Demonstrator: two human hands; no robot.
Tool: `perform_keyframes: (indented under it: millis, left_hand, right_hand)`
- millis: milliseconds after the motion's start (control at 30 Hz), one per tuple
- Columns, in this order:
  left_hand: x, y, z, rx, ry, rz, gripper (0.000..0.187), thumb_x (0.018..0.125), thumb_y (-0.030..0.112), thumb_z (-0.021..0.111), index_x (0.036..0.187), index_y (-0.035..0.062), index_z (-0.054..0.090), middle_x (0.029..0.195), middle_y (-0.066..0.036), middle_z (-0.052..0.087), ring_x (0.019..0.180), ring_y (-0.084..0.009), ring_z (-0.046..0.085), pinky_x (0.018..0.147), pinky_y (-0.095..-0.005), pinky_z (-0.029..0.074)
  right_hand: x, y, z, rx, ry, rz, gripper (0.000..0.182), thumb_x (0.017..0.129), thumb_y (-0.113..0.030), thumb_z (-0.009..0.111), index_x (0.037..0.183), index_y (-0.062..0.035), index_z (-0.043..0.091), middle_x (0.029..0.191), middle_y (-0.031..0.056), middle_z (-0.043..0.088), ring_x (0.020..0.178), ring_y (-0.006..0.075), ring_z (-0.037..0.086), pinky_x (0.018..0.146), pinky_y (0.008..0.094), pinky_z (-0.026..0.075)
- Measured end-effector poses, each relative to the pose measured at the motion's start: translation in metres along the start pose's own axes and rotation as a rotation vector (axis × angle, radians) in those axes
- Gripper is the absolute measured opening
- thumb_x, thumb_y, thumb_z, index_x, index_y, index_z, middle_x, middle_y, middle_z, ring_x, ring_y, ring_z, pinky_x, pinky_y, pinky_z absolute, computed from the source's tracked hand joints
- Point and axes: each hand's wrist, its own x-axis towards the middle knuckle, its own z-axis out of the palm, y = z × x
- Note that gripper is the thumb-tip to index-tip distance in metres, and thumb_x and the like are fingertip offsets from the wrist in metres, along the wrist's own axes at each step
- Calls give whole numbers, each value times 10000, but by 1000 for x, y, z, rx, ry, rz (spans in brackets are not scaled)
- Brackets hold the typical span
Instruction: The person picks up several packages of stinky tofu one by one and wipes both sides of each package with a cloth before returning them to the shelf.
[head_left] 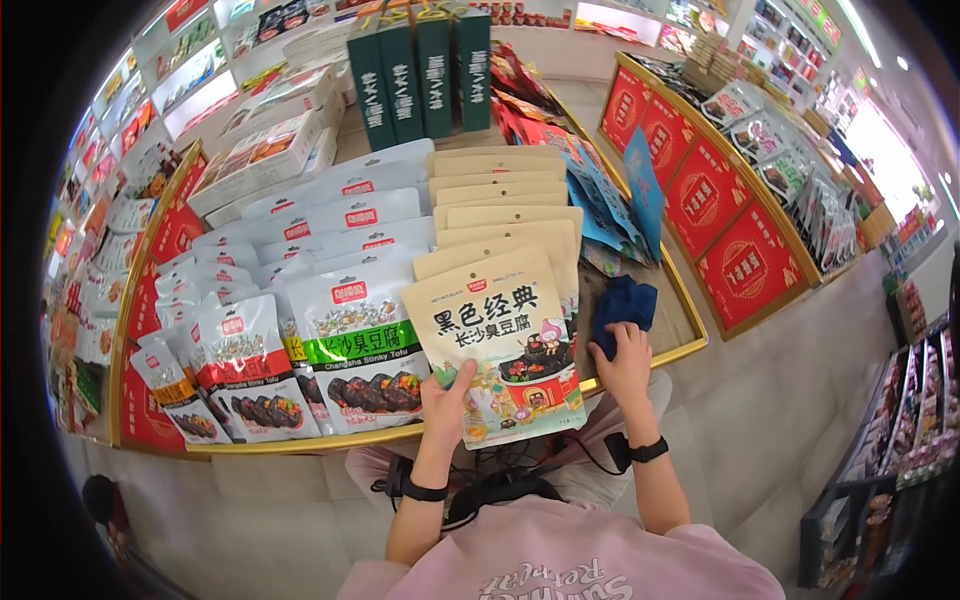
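My left hand (447, 405) grips the lower left edge of a beige stinky tofu pouch (490, 350), thumb on its printed front. The pouch stands nearly upright, tilted a little, in front of a row of similar beige pouches (500, 215). To its right, my right hand (626, 365) is closed on a dark blue cloth (625, 308), which is bunched up over the display table. White pouches with a green band (362, 335) and a red band (245, 360) stand in rows left of my left hand.
A gold-edged display table (680, 350) spans the front. Dark green boxes (420, 80) stand at its back, beside white boxes (260, 155). Blue pouches (600, 200) lean at the right. Another red-panelled display stand (700, 190) is across the aisle, and a dark shelf rack (880, 460) stands lower right.
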Motion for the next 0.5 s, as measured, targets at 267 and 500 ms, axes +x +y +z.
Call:
perform_keyframes:
  millis: [267,500]
  left_hand:
    - [0,-1,-2,-6,-1,-69,305,1077,271,624,1117,-14,724,988,-19,740,792,-39,631,653,-227,505]
    - [4,-9,-12,-62,-51,-116,420,1101,365,558,1182,-23,698,1121,-55,733,964,-89,661,836,-270,538]
  right_hand:
    - [-3,19,-26,1193,92,583,198,1052,-159,629,1160,-7,696,1143,34,709,977,129,678,841,261,509]
    - [-35,-32,-107,1918,37,350,559,1116,-473,384,1405,-25,552,1336,148,659,1257,313,620,1109,487,460]
